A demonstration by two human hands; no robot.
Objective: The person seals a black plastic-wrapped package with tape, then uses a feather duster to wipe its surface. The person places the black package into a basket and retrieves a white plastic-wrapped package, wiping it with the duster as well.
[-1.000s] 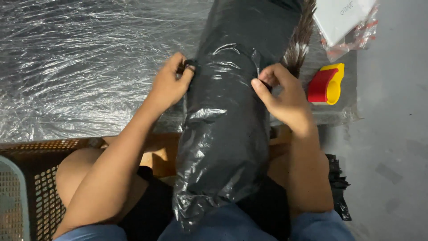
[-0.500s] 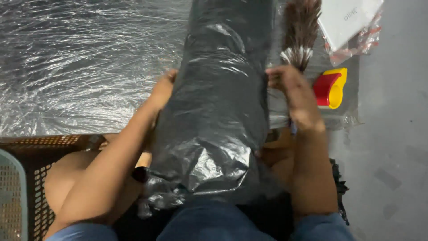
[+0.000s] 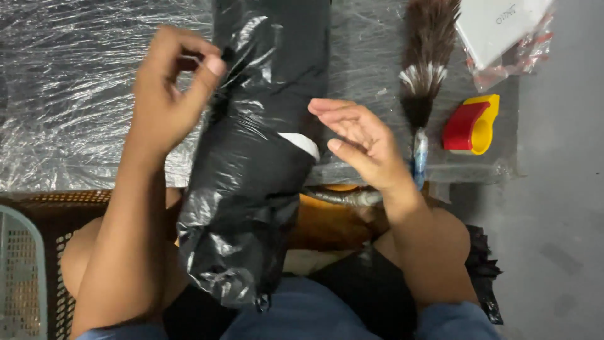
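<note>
One long bundle wrapped in glossy black plastic film (image 3: pixel 258 189) is lying lengthwise down the middle, its far end resting on the surface covered in crinkled clear plastic wrap (image 3: pixel 75 94) and its near end hanging over the edge above the person's lap. The left hand (image 3: pixel 167 94) is hovering at the bundle's upper left side, its fingers (image 3: pixel 211 66) pinching together on a fold of the black film. The right hand (image 3: pixel 365 148) is sitting just to the right of the bundle, palm turned up and fingers spread loose, gripping nothing; whether its fingertips are brushing the wrap is hard to tell. One small white patch (image 3: pixel 302 143) is showing on the bundle's right side, near that hand. To the right, one brown-and-white feather duster (image 3: pixel 425 69) is lying on the surface, its handle pointing toward the person just beside the right wrist. Further right, one red and yellow plastic tape dispenser (image 3: pixel 470 124) is sitting well apart from the bundle, and one flat white packet in clear wrapping (image 3: pixel 503 31) is lying at the far right corner. One brown woven basket (image 3: pixel 56 208) is showing at the lower left, below the surface's edge.
</note>
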